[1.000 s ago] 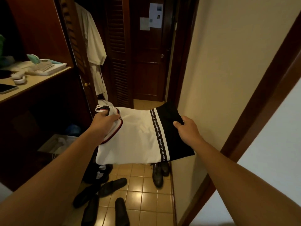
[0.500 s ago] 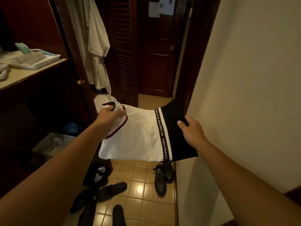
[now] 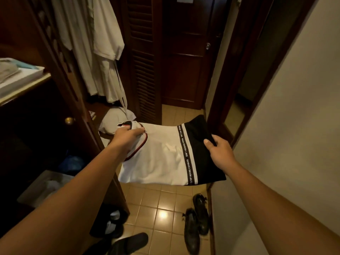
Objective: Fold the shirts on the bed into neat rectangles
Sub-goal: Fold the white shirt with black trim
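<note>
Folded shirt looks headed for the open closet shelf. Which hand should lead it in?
Left, probably. The left hand grips the folded shirt at its collar end, nearest the closet shelf; the right hand holds the black end, by the wall.

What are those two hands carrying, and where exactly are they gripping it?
A folded white shirt with a black band, held flat above the tiled floor. The left hand grips its collar end; the right hand pinches the black hem end.
</note>
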Demonstrator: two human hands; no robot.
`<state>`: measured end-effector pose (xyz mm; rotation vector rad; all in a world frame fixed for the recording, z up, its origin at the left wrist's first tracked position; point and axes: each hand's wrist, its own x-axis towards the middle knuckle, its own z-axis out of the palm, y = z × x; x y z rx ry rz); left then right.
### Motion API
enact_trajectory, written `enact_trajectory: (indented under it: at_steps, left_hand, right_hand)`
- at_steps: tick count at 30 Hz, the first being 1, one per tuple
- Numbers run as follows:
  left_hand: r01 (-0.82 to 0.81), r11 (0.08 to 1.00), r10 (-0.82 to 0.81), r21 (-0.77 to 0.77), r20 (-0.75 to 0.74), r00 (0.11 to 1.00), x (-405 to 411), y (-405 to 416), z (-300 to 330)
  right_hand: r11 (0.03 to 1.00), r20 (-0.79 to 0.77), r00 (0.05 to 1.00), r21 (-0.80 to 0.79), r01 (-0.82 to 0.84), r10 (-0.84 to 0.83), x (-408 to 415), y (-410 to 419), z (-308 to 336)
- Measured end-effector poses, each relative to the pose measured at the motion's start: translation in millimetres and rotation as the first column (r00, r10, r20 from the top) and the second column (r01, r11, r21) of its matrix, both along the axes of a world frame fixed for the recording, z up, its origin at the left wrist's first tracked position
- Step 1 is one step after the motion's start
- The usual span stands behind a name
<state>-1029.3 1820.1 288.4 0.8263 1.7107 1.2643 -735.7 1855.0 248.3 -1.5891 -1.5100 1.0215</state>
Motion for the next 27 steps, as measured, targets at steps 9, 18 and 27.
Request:
enact_trajectory:
  at_steps: [9, 18, 27]
  left_hand:
    - [-0.052, 0.992, 0.059, 0.113, -0.062, 0.996, -40.5, 162.7, -9.5]
    - [-0.163, 0.984, 0.166, 0.07, -0.038, 0.985, -105.1, 301.1, -21.0]
    - [-0.375, 0.926, 0.378, 0.046, -0.091, 0.921, -189.6, 383.0, -34.4]
  right_hand:
    - [0.999, 0.01, 0.999, -0.004, -0.032, 0.032, -43.7, 169.0, -5.0]
    - [0.972, 0.03, 0.973, -0.066, -0.225, 0.228, -113.5, 356.8, 1.0]
    - [0.888, 0.036, 0.893, -0.125, -0.442, 0.449, -221.0, 497.3, -4.1]
